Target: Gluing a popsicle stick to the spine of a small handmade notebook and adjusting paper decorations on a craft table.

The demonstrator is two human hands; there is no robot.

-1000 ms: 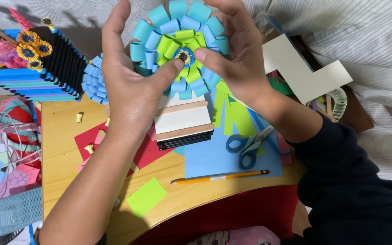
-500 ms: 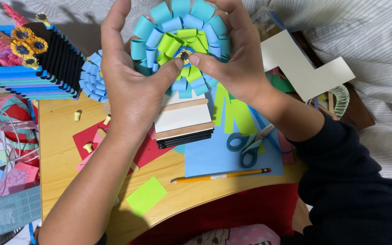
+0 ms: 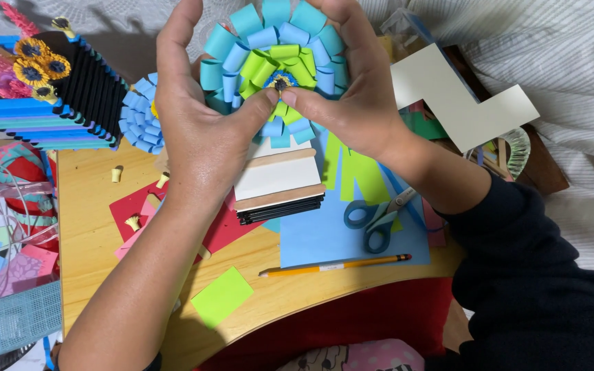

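A round paper flower of light blue rolled loops around green loops is held up over the wooden board. My left hand cups its left side, thumb pressing at the small dark blue and yellow centre. On the flower's right side, my right hand pinches the same centre with thumb and fingertips. Both thumbs meet at the centre. The lower blue loops are partly hidden by my hands.
A second blue paper flower lies left of my left hand, beside a striped blue-and-black paper holder with small flowers. Below lie a stack of paper strips, blue scissors, a pencil, a green paper piece and a white card shape.
The flower and both hands have risen slightly toward the top of the view. The thumbs stay pressed at the centre.
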